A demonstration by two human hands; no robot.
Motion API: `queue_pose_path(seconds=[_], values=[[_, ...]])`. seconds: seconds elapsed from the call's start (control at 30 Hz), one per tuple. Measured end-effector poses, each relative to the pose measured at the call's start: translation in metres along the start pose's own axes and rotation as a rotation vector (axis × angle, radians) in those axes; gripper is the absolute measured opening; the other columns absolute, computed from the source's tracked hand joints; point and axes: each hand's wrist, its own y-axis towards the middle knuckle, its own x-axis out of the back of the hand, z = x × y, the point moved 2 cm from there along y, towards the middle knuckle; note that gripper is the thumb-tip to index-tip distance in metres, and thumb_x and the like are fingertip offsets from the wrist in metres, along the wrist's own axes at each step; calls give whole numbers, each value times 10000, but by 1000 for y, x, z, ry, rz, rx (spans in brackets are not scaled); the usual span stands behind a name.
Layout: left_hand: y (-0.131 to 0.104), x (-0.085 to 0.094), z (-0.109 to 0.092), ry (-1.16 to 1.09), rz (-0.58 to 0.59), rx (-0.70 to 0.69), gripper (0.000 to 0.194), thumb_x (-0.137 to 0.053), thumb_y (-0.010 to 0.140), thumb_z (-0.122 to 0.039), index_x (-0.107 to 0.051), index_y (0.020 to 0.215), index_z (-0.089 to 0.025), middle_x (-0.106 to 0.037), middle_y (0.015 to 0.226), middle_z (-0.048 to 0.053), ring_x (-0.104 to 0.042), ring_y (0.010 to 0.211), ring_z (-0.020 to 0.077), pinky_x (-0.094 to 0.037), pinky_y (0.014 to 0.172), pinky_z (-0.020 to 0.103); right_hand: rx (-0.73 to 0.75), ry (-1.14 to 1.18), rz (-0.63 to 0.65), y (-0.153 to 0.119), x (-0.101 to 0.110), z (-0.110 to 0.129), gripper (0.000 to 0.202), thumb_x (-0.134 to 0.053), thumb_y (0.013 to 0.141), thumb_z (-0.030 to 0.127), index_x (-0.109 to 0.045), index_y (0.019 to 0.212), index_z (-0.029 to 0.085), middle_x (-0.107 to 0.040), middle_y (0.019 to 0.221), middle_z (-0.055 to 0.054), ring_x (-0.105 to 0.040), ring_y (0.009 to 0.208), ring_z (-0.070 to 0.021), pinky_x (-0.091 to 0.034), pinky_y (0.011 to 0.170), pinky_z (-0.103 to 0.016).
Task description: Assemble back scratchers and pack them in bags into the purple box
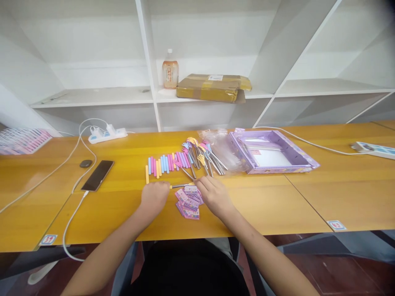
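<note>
My left hand (155,198) is closed around one end of a back scratcher (179,186), where a bit of yellow shows beside the fist. Its thin metal rod runs level across to my right hand (213,195), whose fingers are closed at the other, yellow end. Just below the rod lies a loose pile of small purple printed cards (188,207). Beyond my hands is a heap of back scratchers (197,153) with metal rods and coloured hand-shaped heads. Left of them stands a row of pink, blue, yellow and purple handle sleeves (163,165).
A purple display box (298,169) sits at the right beside clear plastic bags (224,150). On the left are a phone (98,176) with a white cable, a small black object (85,163) and a power strip (108,135). A shelf holds a bottle (170,70) and a carton (210,87).
</note>
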Motion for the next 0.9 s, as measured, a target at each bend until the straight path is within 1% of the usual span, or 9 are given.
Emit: queue_pose_path(seconds=[0.1,0.2,0.4,0.57,0.67,0.73,0.8,0.83,0.9], values=[[-1,-2,1,55,-3,42,393,-405,978,-52,-784,1041,-136,-786,987,234,-800,964,348,-584,784,405,6,18,-3,-2,-2,2,197,-529,1095,95,-653,970,184,-630,872,-65,-485,823,-217,-344,750,-370],[0,-3,-1,71,2,26,391,-410,989,-59,-787,1029,-154,-794,982,206,-803,954,331,-580,775,383,-3,26,18,0,-1,3,221,-508,1099,81,-649,964,184,-629,866,-63,-484,822,-214,-340,748,-367],[3,-6,1,76,-2,6,396,-398,992,-61,-782,1042,-145,-793,975,219,-804,949,343,-580,758,396,-20,41,45,1,6,0,240,-503,1082,38,-633,936,177,-613,856,-62,-468,813,-211,-329,749,-356],[6,-14,3,73,-7,-30,360,-423,987,-70,-774,996,-150,-794,957,197,-804,933,320,-570,750,370,-38,28,74,-3,5,0,218,-527,1085,69,-639,934,180,-612,864,-60,-460,818,-211,-332,744,-351],[5,-18,-1,87,-20,-41,355,-423,994,-76,-768,1009,-155,-793,949,196,-805,923,319,-560,731,364,-45,19,57,-4,3,4,204,-549,1086,96,-643,930,186,-616,855,-54,-459,804,-208,-322,730,-353],[3,-18,2,101,-37,-40,341,-432,995,-79,-763,1009,-158,-793,944,196,-804,915,316,-551,719,357,-51,14,51,-9,3,1,213,-542,1080,86,-645,927,190,-619,849,-52,-462,794,-207,-320,723,-354],[-3,-18,21,117,-50,-23,320,-448,980,-69,-756,989,-154,-793,932,196,-803,899,310,-535,703,345,-54,6,61,-22,7,-13,228,-517,1071,60,-653,939,188,-626,848,-56,-483,796,-208,-334,726,-353],[-7,-18,38,129,-62,-7,308,-455,968,-65,-751,970,-152,-793,924,192,-800,884,308,-522,688,338,-58,-1,62,-33,12,-27,232,-506,1066,52,-660,953,185,-631,850,-60,-500,799,-208,-345,726,-351],[-18,-19,84,163,-102,46,295,-454,956,-77,-741,933,-141,-792,903,197,-793,854,325,-490,653,338,-80,-22,37,-63,26,-64,219,-510,1063,63,-677,989,184,-647,856,-64,-539,799,-205,-370,719,-342]])
